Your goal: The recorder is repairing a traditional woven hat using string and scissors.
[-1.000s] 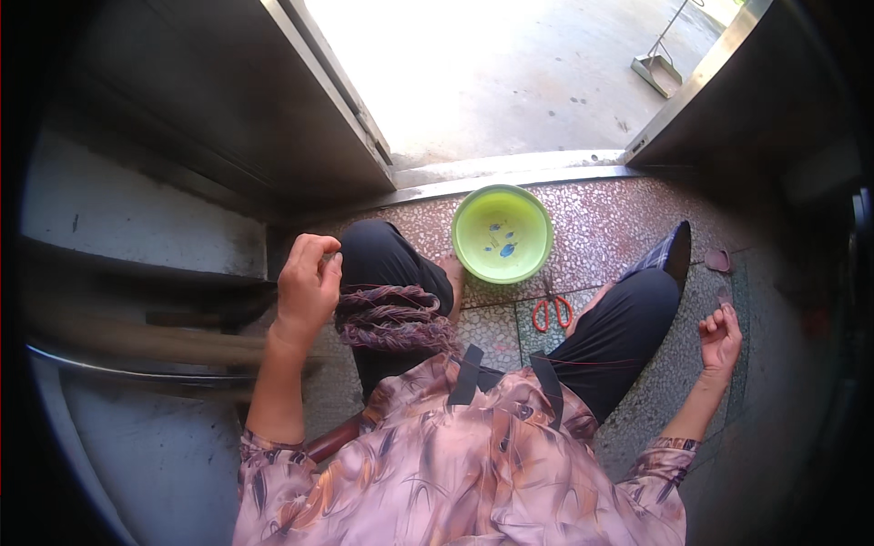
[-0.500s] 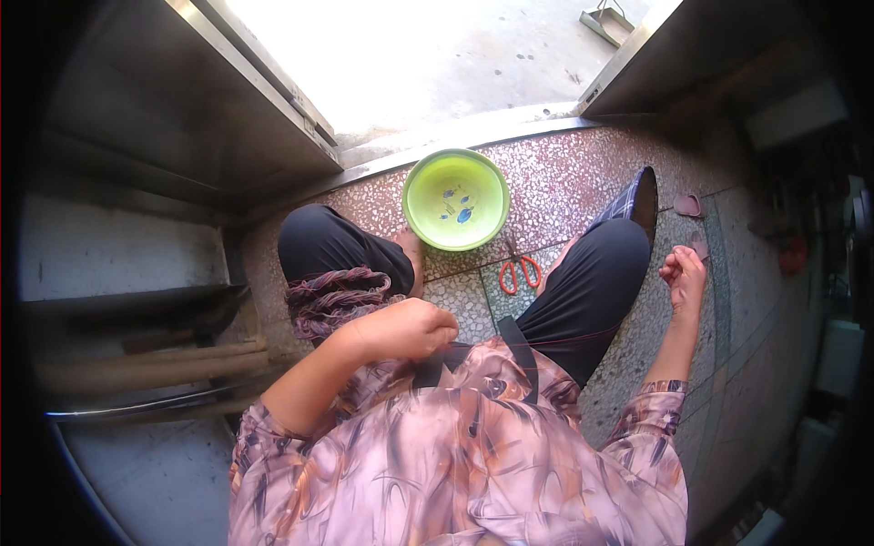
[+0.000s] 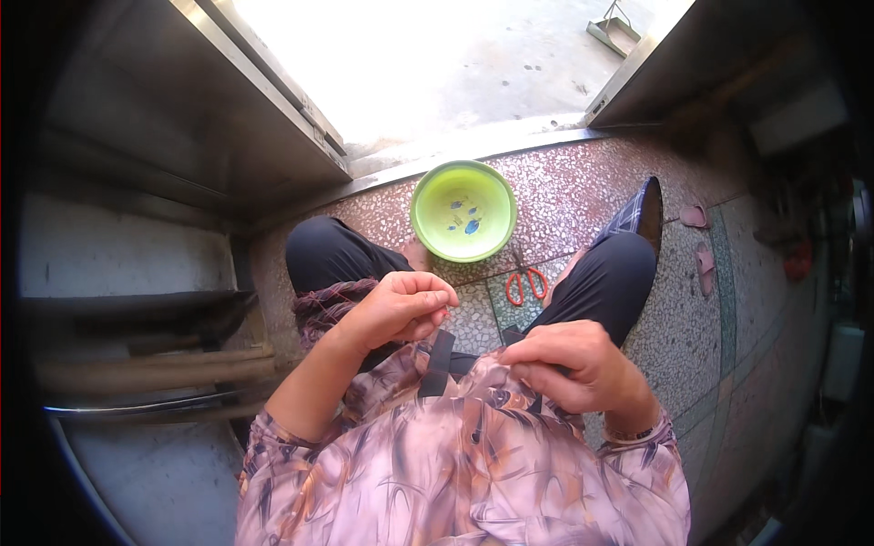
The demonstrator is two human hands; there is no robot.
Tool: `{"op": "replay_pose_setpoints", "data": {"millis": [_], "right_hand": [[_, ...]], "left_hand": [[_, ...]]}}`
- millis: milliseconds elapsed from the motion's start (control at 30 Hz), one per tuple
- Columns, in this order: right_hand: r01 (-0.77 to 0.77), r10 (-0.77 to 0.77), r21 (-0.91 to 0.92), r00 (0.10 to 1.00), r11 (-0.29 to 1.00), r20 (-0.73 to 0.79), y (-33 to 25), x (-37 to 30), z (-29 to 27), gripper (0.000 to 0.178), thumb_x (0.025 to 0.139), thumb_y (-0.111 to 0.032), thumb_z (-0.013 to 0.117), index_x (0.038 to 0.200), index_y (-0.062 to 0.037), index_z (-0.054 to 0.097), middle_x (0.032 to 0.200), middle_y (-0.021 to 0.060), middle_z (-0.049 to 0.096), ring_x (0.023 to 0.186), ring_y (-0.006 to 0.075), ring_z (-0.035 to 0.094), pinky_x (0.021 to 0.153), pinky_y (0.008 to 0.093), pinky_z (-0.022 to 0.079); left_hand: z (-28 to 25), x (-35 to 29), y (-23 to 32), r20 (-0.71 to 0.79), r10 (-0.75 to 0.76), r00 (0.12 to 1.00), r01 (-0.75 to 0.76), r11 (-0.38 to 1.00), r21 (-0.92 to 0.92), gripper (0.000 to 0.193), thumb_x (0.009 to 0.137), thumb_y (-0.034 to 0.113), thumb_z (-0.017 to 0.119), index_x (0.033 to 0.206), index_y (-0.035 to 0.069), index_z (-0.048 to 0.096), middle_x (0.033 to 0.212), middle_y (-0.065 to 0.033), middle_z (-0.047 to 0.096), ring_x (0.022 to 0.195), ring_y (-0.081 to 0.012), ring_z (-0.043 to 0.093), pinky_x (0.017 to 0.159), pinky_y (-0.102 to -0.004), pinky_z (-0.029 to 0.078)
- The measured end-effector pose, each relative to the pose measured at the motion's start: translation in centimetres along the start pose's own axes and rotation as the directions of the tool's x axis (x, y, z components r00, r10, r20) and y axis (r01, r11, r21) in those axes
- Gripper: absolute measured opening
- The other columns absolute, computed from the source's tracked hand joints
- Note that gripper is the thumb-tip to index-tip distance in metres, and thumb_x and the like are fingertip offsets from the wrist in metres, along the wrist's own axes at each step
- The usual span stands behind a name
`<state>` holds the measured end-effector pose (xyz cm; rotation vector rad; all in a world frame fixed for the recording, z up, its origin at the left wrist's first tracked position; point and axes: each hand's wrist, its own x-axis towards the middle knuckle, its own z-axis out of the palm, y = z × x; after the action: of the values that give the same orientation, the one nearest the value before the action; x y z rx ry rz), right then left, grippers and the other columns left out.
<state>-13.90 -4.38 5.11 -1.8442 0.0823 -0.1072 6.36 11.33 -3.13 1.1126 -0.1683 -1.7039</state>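
In the head view, two bare hands meet the eye above one lap. The left hand (image 3: 401, 305) is narrow, its thumb and forefinger drawn together; one tiny red speck shows at the fingertips, and whether a thread is held there I cannot tell. The right hand (image 3: 578, 364) is bent over the front of one patterned shirt (image 3: 455, 464), thumb beneath the fingers; whether it grips the cloth or anything finer cannot be told. Two dark straps hang at the shirt front, one (image 3: 437, 364) below the left hand, the other (image 3: 513, 335) just beside the right hand's fingertips. One bundle of purple yarn (image 3: 328, 305) lies on the left thigh, between the knee and the left forearm, which hides part of it. On the speckled floor (image 3: 564, 196), one green basin (image 3: 430, 205) stands near the far edge, beside the door sill, with a few blue marks on its bottom. One pair of scissors (image 3: 522, 289) with two red handle loops lies near the basin's closer rim, beside the right leg. Two pink slippers, one (image 3: 695, 216) beyond the other (image 3: 706, 271), lie toward the floor's right side. Past the sill is one dustpan (image 3: 612, 36).
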Motion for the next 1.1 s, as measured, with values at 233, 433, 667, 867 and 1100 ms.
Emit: {"op": "replay_pose_setpoints", "data": {"millis": [233, 433, 667, 867, 1100], "right_hand": [[-0.288, 0.289, -0.092, 0.957, 0.953, -0.002, 3.9, 1.9, 5.6, 0.028, 0.083, -0.023, 0.064, 0.1, -0.0023, 0.059, 0.077, 0.0127, 0.063, 0.065, 0.0241, 0.063, 0.058, 0.0322, 0.05], [-0.317, 0.317, 0.012, 0.944, 0.948, -0.093, 5.4, 2.0, 6.5, 0.024, 0.083, -0.02, 0.063, 0.098, -0.0009, 0.06, 0.074, 0.0103, 0.062, 0.063, 0.0178, 0.062, 0.059, 0.0302, 0.049], [-0.477, 0.463, 0.556, 0.868, 0.68, 0.179, 5.1, 1.1, 3.1, 0.013, 0.086, -0.013, 0.06, 0.086, 0.0, 0.061, 0.069, 0.0, 0.059, 0.059, 0.0047, 0.054, 0.055, 0.018, 0.043], [-0.425, 0.469, 0.623, 0.877, 0.657, 0.103, 4.6, 0.5, 0.7, 0.014, 0.083, -0.012, 0.059, 0.081, 0.0013, 0.061, 0.068, 0.0029, 0.059, 0.058, 0.0067, 0.055, 0.053, 0.019, 0.042], [-0.153, 0.301, 0.633, 0.945, 0.759, -0.132, 6.0, -0.5, -1.0, 0.013, 0.084, -0.01, 0.057, 0.084, 0.0022, 0.061, 0.075, 0.0059, 0.06, 0.062, 0.0094, 0.055, 0.056, 0.0217, 0.043]], "left_hand": [[0.7, -1.0, 0.3, -0.042, 0.03, 0.999, -0.028, 0.999, 0.038, 0.016, 0.092, 0.014, 0.055, 0.096, 0.0, 0.06, 0.072, -0.0021, 0.06, 0.05, -0.0047, 0.051, 0.041, -0.0147, 0.034], [1.4, -1.2, 0.1, 0.027, 0.081, 0.996, -0.085, 0.976, 0.199, 0.019, 0.094, 0.017, 0.052, 0.1, 0.001, 0.059, 0.075, -0.0024, 0.062, 0.055, -0.0059, 0.059, 0.041, -0.0152, 0.038], [0.4, -0.9, -0.5, 0.054, 0.168, 0.984, -0.177, 0.936, 0.306, 0.021, 0.094, 0.019, 0.052, 0.101, 0.0, 0.059, 0.074, -0.0012, 0.06, 0.058, -0.0045, 0.053, 0.048, -0.0158, 0.038], [1.0, -1.3, 0.2, 0.069, 0.176, 0.982, -0.189, 0.906, 0.378, 0.021, 0.091, 0.02, 0.06, 0.098, 0.001, 0.063, 0.073, 0.0041, 0.057, 0.058, -0.0017, 0.044, 0.051, -0.016, 0.035], [-0.1, -1.5, 0.5, 0.072, 0.107, 0.992, -0.124, 0.941, 0.314, 0.021, 0.087, 0.015, 0.065, 0.101, 0.0, 0.065, 0.084, 0.0034, 0.061, 0.074, -0.0013, 0.052, 0.064, -0.016, 0.041]]}}
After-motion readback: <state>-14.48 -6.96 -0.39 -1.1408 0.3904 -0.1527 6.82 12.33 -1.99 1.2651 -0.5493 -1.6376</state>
